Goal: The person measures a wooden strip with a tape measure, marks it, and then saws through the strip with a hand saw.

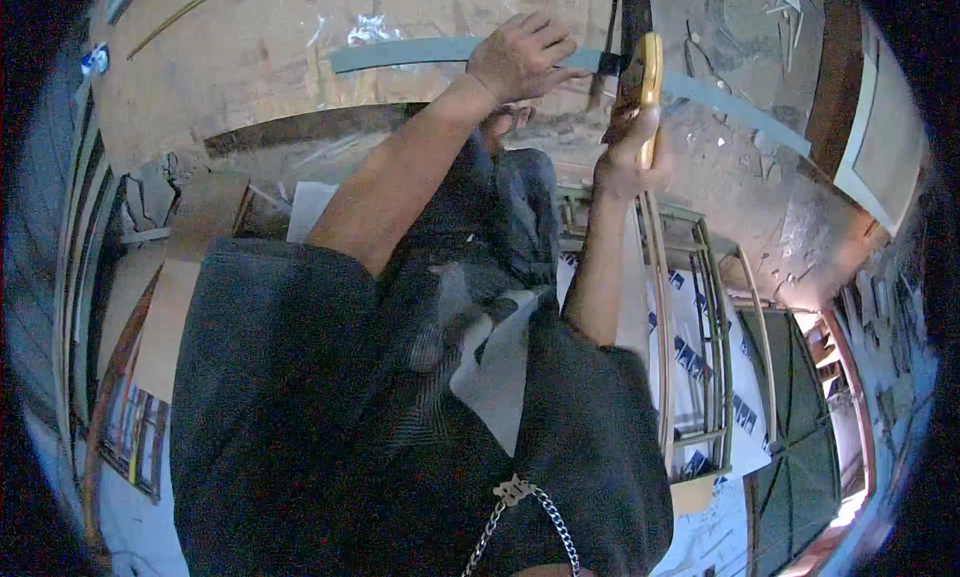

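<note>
A long, narrow blue-grey strip (400,55) lies across the worn wooden surface at the top of the view. My left hand (522,59) bears down on it with bent fingers closed over it, just left of the saw. My right hand (630,157) is wrapped round the yellow-edged handle (651,67) of a handsaw. The dark saw blade (634,12) points away from me and crosses the strip. Beyond the saw, the strip carries on to the right. Where the teeth meet the strip is too dark to make out.
The worn wooden surface (250,37) bears a thin bent rod (180,19) at its far left. A pale-framed panel (880,127) stands at the right. Below right are metal frames (705,357) against a printed white sheet (745,387). Scraps litter the ground.
</note>
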`<control>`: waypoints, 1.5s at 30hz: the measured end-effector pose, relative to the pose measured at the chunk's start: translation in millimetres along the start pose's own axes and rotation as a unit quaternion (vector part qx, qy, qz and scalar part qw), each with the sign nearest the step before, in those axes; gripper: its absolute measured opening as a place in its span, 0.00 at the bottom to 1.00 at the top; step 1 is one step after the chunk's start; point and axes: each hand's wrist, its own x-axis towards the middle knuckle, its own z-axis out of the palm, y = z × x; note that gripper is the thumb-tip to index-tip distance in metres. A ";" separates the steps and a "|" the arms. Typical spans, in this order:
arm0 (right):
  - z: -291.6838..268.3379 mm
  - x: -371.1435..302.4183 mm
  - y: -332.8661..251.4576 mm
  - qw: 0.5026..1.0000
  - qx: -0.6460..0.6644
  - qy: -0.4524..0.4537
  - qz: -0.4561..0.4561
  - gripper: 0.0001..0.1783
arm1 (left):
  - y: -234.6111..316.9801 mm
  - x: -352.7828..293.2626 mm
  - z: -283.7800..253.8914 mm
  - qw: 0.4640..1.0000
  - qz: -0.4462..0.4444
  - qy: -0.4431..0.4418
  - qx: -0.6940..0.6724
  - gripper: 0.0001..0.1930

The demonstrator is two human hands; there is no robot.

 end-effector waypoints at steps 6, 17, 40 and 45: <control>-55.5 -87.5 41.0 0.996 0.007 0.026 -0.080 0.18 | -6.2 -10.2 -2.6 1.000 -0.012 0.016 0.020 0.16; -43.0 -83.0 35.0 0.996 0.076 -0.012 -0.044 0.20 | -8.8 -12.4 -3.3 0.999 -0.002 0.039 0.022 0.15; -18.3 -20.5 55.1 0.988 -0.070 0.011 -0.135 0.20 | 1.0 -3.2 -3.0 1.000 -0.009 0.010 0.018 0.16; -55.3 -85.4 20.7 0.997 -0.036 -0.001 -0.072 0.19 | -8.6 -9.0 -2.6 0.999 0.007 0.035 0.031 0.16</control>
